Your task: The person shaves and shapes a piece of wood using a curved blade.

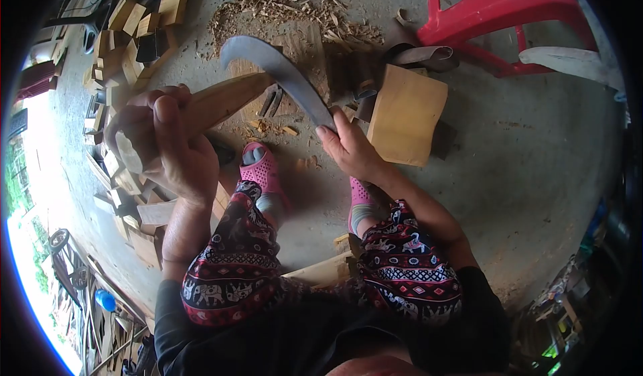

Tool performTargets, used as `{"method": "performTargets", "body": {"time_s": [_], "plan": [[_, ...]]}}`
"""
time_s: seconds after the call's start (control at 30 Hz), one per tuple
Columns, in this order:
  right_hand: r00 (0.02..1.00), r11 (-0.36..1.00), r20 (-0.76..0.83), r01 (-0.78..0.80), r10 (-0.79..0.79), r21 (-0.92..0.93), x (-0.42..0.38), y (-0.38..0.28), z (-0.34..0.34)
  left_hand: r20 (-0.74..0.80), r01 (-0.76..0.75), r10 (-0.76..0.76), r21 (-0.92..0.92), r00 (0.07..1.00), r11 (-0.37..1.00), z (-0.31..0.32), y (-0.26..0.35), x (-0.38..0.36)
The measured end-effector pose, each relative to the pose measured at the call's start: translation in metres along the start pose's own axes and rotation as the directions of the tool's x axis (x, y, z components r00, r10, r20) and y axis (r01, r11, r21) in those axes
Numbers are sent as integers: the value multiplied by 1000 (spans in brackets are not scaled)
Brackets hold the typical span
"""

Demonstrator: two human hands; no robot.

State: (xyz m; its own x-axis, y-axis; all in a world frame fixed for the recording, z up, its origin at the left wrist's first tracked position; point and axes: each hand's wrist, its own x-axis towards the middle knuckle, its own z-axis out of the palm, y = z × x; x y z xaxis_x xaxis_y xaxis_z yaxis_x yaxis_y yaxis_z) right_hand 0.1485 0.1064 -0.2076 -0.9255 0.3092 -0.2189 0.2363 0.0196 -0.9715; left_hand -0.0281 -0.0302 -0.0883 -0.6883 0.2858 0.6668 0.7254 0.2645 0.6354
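My left hand (167, 145) grips a long piece of pale wood (221, 101) and holds it out at a slant, its far end pointing toward the floor. My right hand (351, 148) is closed on the handle of a curved metal blade (278, 68). The blade's hooked tip arcs up and left, resting against the far end of the wood. Both hands are above my knees, which wear patterned trousers, with pink shoes (261, 168) on the concrete floor.
A pale wooden block (405, 114) stands just right of my right hand. Wood shavings (288, 7) lie scattered ahead. Several cut wood pieces (134, 27) are piled at the left. A red plastic chair (509, 14) stands at the upper right.
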Motion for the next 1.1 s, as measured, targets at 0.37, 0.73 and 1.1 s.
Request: {"method": "performTargets", "body": {"time_s": [0.37,0.73,1.1], "plan": [[986,948,-111,86,-126,-307,9,14,-11,355,217,27,-628,934,748,-11,18,1],[982,872,-51,137,-182,-471,-7,-62,-2,426,260,57,-645,903,719,-15,21,-5],[973,870,-134,102,-188,-482,2,-67,-14,395,163,159,-668,905,726,-8,33,-10]]}}
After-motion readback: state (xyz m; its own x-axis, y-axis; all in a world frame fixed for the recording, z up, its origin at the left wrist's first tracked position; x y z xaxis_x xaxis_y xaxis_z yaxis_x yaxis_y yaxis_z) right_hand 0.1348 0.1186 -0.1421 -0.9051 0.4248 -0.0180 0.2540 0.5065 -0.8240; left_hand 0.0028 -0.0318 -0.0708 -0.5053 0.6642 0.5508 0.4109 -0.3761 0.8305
